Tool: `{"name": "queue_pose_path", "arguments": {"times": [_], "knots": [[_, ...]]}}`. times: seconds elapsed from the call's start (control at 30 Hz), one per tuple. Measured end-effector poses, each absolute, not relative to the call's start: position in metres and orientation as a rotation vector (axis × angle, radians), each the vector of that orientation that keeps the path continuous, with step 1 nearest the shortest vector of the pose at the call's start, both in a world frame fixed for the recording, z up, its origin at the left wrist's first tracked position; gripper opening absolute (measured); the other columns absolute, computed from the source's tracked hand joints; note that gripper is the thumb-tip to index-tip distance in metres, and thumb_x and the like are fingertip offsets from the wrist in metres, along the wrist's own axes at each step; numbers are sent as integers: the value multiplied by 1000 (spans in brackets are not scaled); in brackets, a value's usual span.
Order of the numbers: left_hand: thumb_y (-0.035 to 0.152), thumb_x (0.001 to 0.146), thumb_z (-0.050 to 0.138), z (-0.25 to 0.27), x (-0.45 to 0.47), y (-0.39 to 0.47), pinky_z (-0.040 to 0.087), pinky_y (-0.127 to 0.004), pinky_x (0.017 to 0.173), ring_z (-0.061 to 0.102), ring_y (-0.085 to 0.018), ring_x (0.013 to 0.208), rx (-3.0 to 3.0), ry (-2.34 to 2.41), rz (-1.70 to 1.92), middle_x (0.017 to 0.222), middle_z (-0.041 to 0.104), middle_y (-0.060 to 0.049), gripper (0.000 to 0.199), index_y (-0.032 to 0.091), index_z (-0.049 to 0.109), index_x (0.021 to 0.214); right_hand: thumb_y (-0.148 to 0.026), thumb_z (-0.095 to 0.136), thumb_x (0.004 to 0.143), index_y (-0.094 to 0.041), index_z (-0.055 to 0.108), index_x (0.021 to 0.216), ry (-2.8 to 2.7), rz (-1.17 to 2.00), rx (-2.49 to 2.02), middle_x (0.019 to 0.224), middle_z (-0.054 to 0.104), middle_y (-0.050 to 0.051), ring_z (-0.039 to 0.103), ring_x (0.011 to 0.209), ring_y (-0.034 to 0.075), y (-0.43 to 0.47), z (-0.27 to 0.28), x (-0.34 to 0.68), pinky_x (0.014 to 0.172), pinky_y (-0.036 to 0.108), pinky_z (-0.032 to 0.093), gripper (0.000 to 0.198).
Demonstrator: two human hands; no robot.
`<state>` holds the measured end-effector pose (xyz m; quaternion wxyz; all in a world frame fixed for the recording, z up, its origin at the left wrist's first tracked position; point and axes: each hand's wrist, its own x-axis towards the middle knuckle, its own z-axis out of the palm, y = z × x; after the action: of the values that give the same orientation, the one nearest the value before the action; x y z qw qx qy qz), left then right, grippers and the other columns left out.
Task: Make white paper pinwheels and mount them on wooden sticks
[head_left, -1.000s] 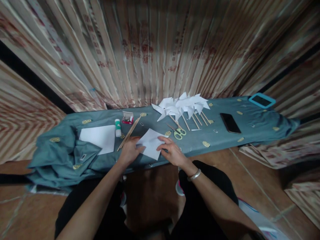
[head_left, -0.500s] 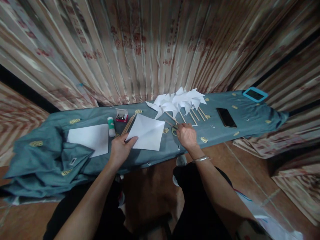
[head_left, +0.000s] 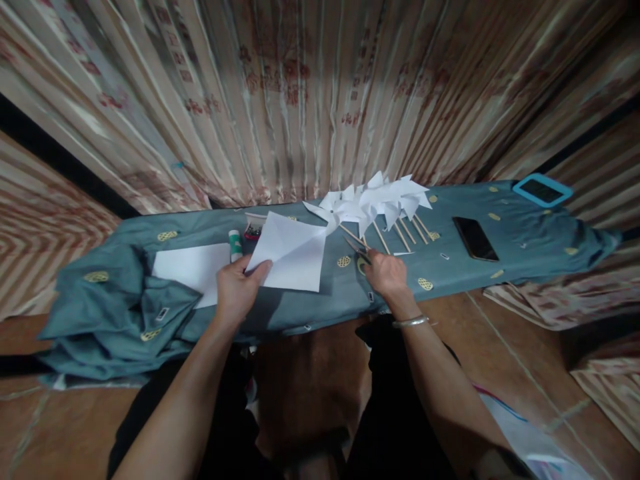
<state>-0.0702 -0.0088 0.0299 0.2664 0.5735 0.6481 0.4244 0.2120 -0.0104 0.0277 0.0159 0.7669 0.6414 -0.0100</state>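
My left hand (head_left: 237, 287) pinches the left corner of a square white sheet of paper (head_left: 293, 253), thumb on top. Faint diagonal creases run across the sheet, which is lifted over the cloth. My right hand (head_left: 387, 272) is closed on a pair of scissors (head_left: 354, 247) with yellow-green handles, blades pointing up and left toward the sheet but apart from it. Behind that hand lie several white paper pinwheels (head_left: 380, 200) on wooden sticks. A small box of pins (head_left: 254, 227) is partly covered by the sheet, and a green-and-white glue stick (head_left: 235, 244) stands beside my left hand.
More white paper (head_left: 193, 263) lies at the left, partly under bunched cloth. The green patterned cloth (head_left: 320, 313) covers the narrow table. A black phone (head_left: 475, 239) and a blue-framed device (head_left: 543, 191) lie to the right. Pleated curtains (head_left: 310, 100) hang behind.
My left hand has raised the paper, which now hides the wooden sticks and part of the pin box. My right hand has lifted the scissors a little. The camera view has shifted left.
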Motion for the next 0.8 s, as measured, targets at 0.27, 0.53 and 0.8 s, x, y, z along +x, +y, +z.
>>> {"name": "queue_pose_path", "arguments": {"times": [0.27,0.53,0.8], "knots": [[43,76,60,36,-79,-2,52,-27,73,67,-22,80,1689,1827,1211,89,75,-3,35,18,74,95,-37,71,72,-17,67,102,2166,-1863,2724,82,74,7,69,76,21,-37,11,228,62,28,48,36],[39,76,63,34,-81,9,52,-25,67,67,-19,75,1602,1841,1347,84,75,-2,31,16,73,94,-47,82,64,-21,70,106,1889,-2930,1919,78,70,2,58,64,11,-64,14,190,60,25,46,52],[36,75,65,36,-78,8,51,-26,65,67,-18,73,1606,1832,1374,79,74,0,24,18,74,88,-54,74,72,-18,67,116,2062,-2773,1551,82,66,3,52,66,11,-66,13,182,60,25,41,58]]}}
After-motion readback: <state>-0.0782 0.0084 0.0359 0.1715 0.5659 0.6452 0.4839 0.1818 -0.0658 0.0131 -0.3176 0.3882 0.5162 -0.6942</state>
